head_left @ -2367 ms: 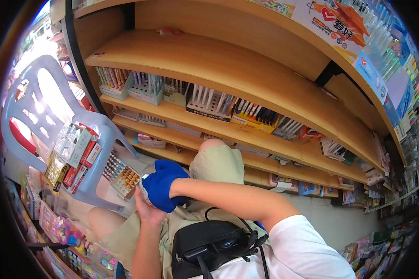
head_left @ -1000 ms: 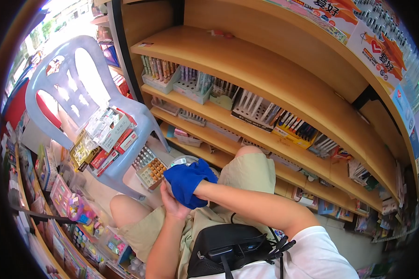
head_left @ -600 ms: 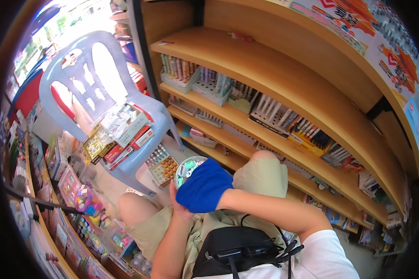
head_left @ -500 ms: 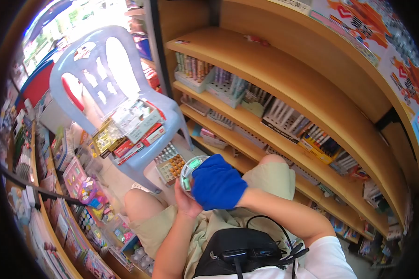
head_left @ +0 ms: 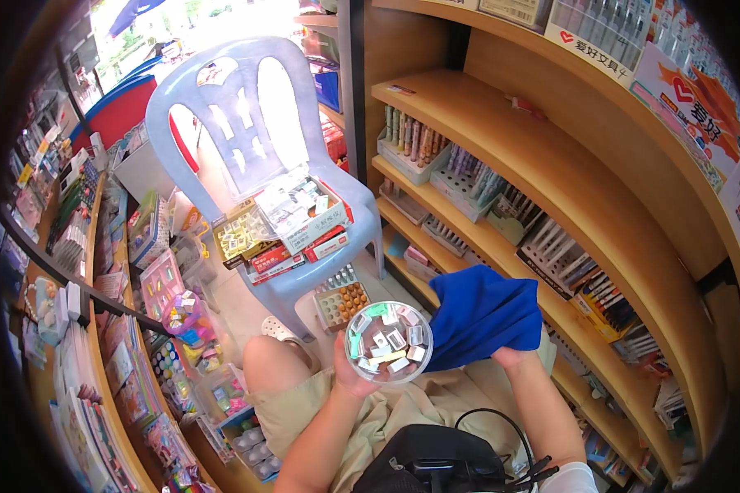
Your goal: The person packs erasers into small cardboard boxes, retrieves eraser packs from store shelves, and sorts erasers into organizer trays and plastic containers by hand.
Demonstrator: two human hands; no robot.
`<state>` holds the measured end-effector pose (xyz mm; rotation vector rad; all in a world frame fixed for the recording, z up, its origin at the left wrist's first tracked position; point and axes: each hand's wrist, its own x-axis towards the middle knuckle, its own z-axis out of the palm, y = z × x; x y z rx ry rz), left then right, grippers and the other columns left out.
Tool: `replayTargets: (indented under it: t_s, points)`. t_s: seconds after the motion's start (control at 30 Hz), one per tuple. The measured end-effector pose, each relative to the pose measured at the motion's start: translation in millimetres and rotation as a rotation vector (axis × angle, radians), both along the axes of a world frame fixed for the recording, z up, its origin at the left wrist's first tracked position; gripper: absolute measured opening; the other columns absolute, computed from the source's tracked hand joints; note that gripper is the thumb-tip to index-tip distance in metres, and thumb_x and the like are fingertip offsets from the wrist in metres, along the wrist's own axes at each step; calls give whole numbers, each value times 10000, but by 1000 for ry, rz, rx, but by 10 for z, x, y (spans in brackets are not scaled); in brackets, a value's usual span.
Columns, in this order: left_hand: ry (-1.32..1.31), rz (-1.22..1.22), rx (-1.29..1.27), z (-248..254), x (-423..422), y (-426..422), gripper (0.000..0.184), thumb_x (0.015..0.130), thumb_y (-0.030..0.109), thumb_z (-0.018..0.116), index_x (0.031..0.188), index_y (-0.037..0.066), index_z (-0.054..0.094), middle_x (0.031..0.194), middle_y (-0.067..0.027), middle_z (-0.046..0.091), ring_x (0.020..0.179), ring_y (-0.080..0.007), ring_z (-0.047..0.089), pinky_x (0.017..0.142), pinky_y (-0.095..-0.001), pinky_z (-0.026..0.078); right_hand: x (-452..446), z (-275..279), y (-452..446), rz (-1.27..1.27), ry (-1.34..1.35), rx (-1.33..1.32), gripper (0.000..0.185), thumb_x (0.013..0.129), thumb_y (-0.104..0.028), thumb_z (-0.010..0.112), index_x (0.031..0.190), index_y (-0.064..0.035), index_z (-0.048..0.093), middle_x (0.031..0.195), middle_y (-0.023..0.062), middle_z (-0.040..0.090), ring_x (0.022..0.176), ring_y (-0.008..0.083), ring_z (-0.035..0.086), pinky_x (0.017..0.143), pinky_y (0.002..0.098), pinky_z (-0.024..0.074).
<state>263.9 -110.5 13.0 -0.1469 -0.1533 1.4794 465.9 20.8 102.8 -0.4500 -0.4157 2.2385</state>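
My left hand (head_left: 353,367) holds a round clear tub (head_left: 389,342) by its left side, over my lap. Inside the tub lie several small sharpeners in white, silver, green and yellow. A blue cloth (head_left: 485,316) hangs from my right hand (head_left: 511,358), just right of the tub, and covers most of the fingers. Beyond the tub a tray of orange-brown round items (head_left: 342,305) rests on the floor by the chair.
A blue plastic chair (head_left: 263,279) bears an open white box (head_left: 319,230) and red and yellow boxes. Wooden shelves (head_left: 501,140) with pens curve along the right. Racks of stationery (head_left: 86,394) line the left. A black bag (head_left: 427,462) lies at my waist.
My right hand has drawn the blue cloth off the tub to the right, so its contents show. The view has turned left, bringing more of the chair and left racks into sight.
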Motion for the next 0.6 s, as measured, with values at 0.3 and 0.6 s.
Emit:
replayTargets:
  t_s: [0.3, 0.6]
  points:
    - [163, -20, -9, -119, -70, -13, 855, 715, 644, 546, 1339, 96, 345, 1343, -155, 384, 1204, -383, 386, 961, -624, 280, -288, -435, 117, 211, 84, -62, 332, 916, -222, 409, 1155, -4, 482, 1166, 134, 531, 1048, 265, 513, 949, 387, 390]
    - [187, 60, 6, -31, -162, 14, 815, 739, 670, 439, 1331, 113, 367, 1324, -161, 407, 1188, -382, 406, 931, -633, 300, -424, -564, 195, 209, -25, -14, 306, 906, -194, 424, 1137, -4, 491, 1143, 130, 539, 1023, 252, 522, 911, 389, 421]
